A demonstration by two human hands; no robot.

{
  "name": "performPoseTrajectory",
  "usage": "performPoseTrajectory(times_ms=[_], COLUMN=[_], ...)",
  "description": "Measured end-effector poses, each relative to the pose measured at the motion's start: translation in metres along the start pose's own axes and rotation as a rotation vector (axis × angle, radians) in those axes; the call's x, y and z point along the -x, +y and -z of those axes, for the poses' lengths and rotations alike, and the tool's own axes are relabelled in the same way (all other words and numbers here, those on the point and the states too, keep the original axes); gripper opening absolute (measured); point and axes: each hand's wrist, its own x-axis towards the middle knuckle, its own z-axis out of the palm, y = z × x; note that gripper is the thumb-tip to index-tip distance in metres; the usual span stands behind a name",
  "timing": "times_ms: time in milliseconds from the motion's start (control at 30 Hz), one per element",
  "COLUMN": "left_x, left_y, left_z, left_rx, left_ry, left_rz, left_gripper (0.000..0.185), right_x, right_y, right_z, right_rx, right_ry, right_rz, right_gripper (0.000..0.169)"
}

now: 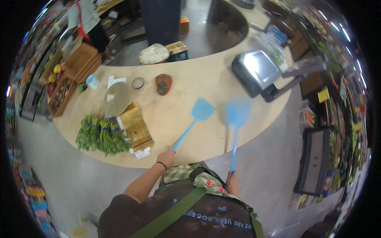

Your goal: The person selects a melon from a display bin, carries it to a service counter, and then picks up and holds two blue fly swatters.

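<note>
My left hand (166,157), with a beaded bracelet at the wrist, grips the handle of a blue plastic fly swatter (203,110). Its head is over the pale wooden counter (181,134); whether it touches the surface I cannot tell. In my right hand (232,183) is a second blue fly swatter (238,111), held up over the counter's right front edge, its head blurred. A shadow falls on the wood beside it. Left of my left hand lie a gold printed bag (136,128), crumpled white paper (143,153) and several tied bunches of leafy greens (102,135).
Farther back are a round pan (117,99), a tape roll (138,83), a reddish object (163,84) and a light blue cup (93,81). Produce crates (62,95) line the left end. A weighing terminal (260,70) occupies the right. A person (86,23) stands beyond the counter.
</note>
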Motion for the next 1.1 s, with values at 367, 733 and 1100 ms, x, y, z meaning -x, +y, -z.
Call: performPoseTrajectory(times_ms=[367, 733, 1100], left_x=[0.041, 0.066, 0.088], left_y=[0.050, 0.054, 0.036], left_z=[0.059, 0.075, 0.069], left_rx=[0.665, 0.827, 0.857], left_ry=[0.394, 0.499, 0.615], left_rz=[-0.117, -0.123, -0.016], left_gripper=[0.019, 0.023, 0.022], right_x=[-0.011, -0.033, -0.049], right_y=[-0.046, -0.155, -0.192], right_z=[0.031, 0.055, 0.043], right_rx=[-0.704, -0.867, -0.869], right_ry=[0.078, -0.089, -0.169], right_rz=[0.056, 0.364, 0.587], right_gripper=[0.033, 0.028, 0.029])
